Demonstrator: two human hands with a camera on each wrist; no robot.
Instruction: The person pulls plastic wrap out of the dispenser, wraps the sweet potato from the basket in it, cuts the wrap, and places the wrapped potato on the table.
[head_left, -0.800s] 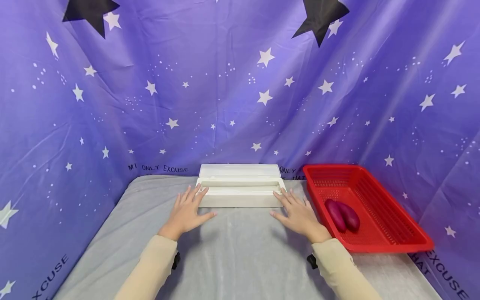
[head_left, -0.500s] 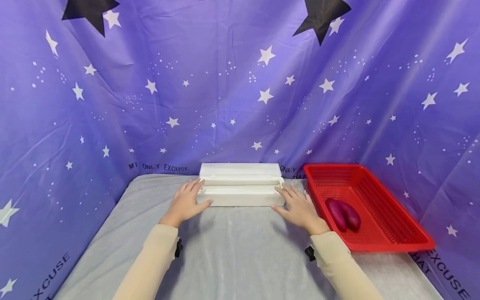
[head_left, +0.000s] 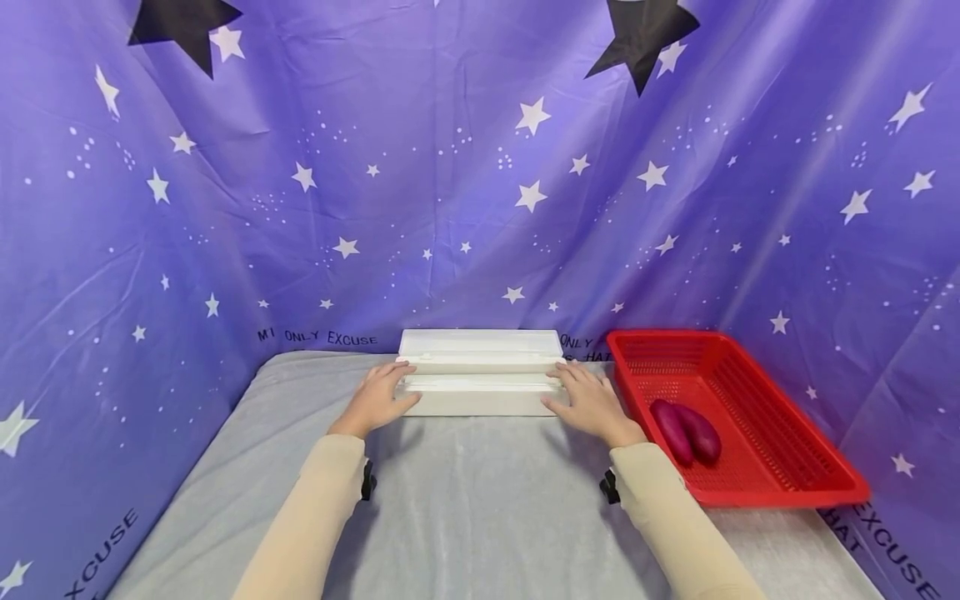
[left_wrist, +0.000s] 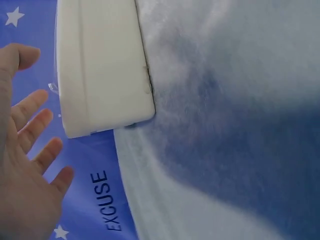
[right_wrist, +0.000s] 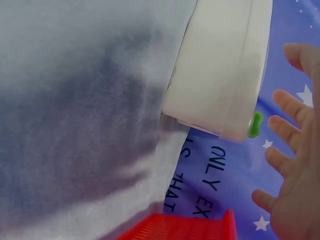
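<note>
A long white box (head_left: 480,404) lies at the back of the cloth-covered table, its lid (head_left: 480,342) raised behind it. My left hand (head_left: 373,398) is at the box's left end, with fingertips over the top edge and the thumb at the front. At the right end, my right hand (head_left: 591,404) mirrors this pose. The fingers of both hands are loosely bent and spread. In the right wrist view, a small green piece (right_wrist: 255,125) shows at one end of the box. The inside of the box is mostly hidden from the wrist cameras.
On the right stands a red plastic basket (head_left: 780,498) holding two long purple vegetables (head_left: 697,433). A purple star-printed curtain (head_left: 450,208) hangs close behind and along both sides. Grey cloth (head_left: 472,508) covers the table in front of the box.
Both hands have moved slightly closer to the ends of the box. Their fingers, straighter before, now bend more over its top edge. Box, basket and vegetables stay where they were.
</note>
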